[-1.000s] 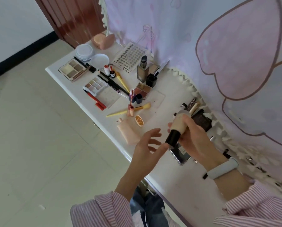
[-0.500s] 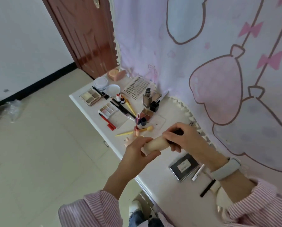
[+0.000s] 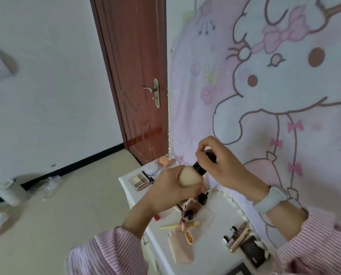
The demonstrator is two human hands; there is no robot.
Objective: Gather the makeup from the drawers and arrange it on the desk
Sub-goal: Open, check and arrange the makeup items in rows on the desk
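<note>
I hold a beige foundation bottle with a black cap up in the air above the white desk. My left hand grips the beige body from below. My right hand curls round the black cap end. Below lie several makeup items: an eyeshadow palette, a yellow brush, a peach tube, a small black bottle and a dark compact.
A round white jar and a peach puff case sit at the desk's far end. A brown door stands behind it. A pink cartoon cloth covers the wall on the right. Beige floor lies to the left.
The bottle has risen from low over the desk to well above it, now tilted with the cap pointing up-right. The view has swung upward toward the door and wall.
</note>
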